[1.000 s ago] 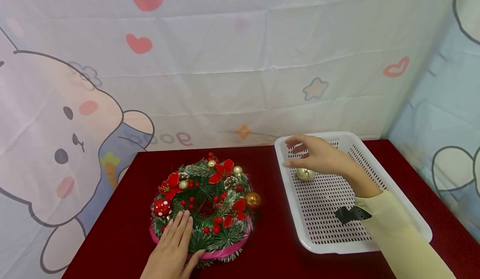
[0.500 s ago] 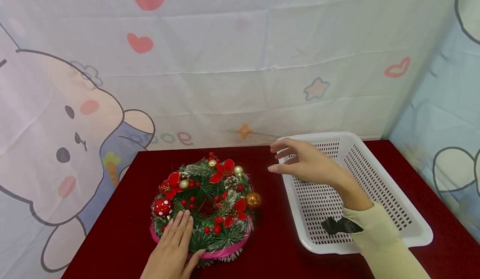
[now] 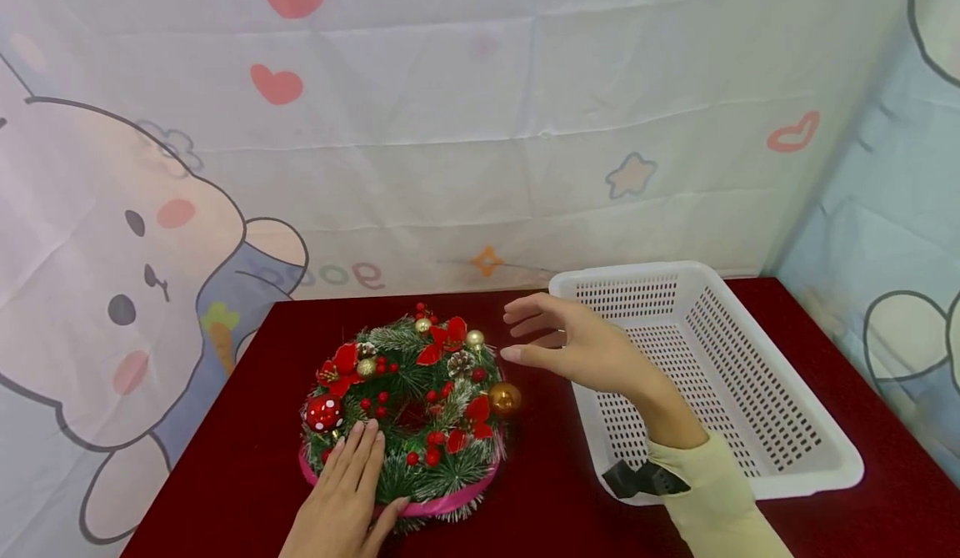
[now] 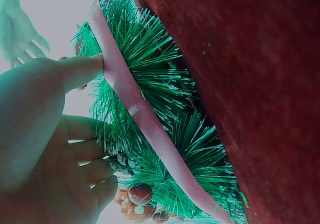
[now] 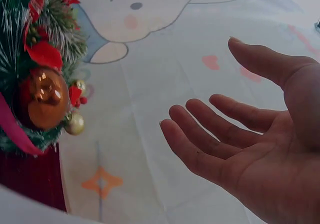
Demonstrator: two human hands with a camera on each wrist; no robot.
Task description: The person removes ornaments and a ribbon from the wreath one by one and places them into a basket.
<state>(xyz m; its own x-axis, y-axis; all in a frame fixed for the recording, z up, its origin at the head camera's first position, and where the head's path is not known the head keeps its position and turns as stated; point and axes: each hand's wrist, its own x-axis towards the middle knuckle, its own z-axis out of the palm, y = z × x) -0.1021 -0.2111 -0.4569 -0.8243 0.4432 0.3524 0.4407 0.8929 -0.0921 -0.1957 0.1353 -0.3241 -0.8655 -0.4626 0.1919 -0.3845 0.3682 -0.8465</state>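
Note:
A green Christmas wreath (image 3: 408,358) with frosted tips lies on the dark red cloth. Red flowers, berries, a pinecone and a spotted red ball (image 3: 324,414) decorate it, and an amber ball (image 3: 505,399) sits on its right side. My left hand (image 3: 341,483) rests on the wreath's front left with straight fingers. In the left wrist view its thumb touches the pink ribbon (image 4: 137,106) around the wreath's edge. Right of the wreath, my right hand (image 3: 573,345) hovers above the basket's left rim. Its loosely bent fingers (image 5: 200,149) hold nothing in the right wrist view.
A white perforated plastic basket (image 3: 795,466) stands on the right of the table (image 3: 225,458). My right hand and forearm cover part of it. Behind the table hangs a pale printed curtain (image 3: 420,124).
My right hand has moved left from over the basket toward the wreath. The gold ball seen earlier in the basket is out of sight now. The left hand and wreath have stayed put.

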